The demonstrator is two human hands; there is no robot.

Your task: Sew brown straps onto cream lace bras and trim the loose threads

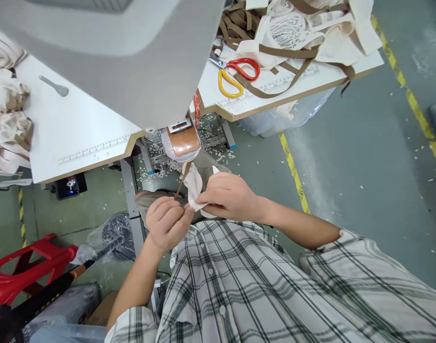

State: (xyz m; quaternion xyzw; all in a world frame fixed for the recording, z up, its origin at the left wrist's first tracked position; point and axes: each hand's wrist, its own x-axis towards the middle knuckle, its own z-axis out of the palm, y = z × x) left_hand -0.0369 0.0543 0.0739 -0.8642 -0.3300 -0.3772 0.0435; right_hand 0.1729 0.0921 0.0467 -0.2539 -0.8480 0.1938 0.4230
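Close in front of the plaid shirt, a piece of white fabric point(193, 185) is stretched between both hands. My left hand point(168, 221) is closed, its thumb and fingers pinching the fabric's edge. A thin brown strap point(184, 178) rises from beside those fingers towards the machine. My right hand point(234, 196) is closed on the same fabric from the other side, and a white tip sticks out above its knuckles. Just beyond the hands is the machine's narrow rounded bed point(184, 143) with a brown plate on top. Where the strap's lower end goes is hidden by my left hand.
A large grey machine head point(143, 62) overhangs the white table point(82, 112). Red-and-yellow-handled scissors point(234, 78) lie at the right, by brown straps point(292, 81) and white fabric pieces point(332, 40). White fabric piles point(7, 114) sit left; a red stool point(32, 262) stands below.
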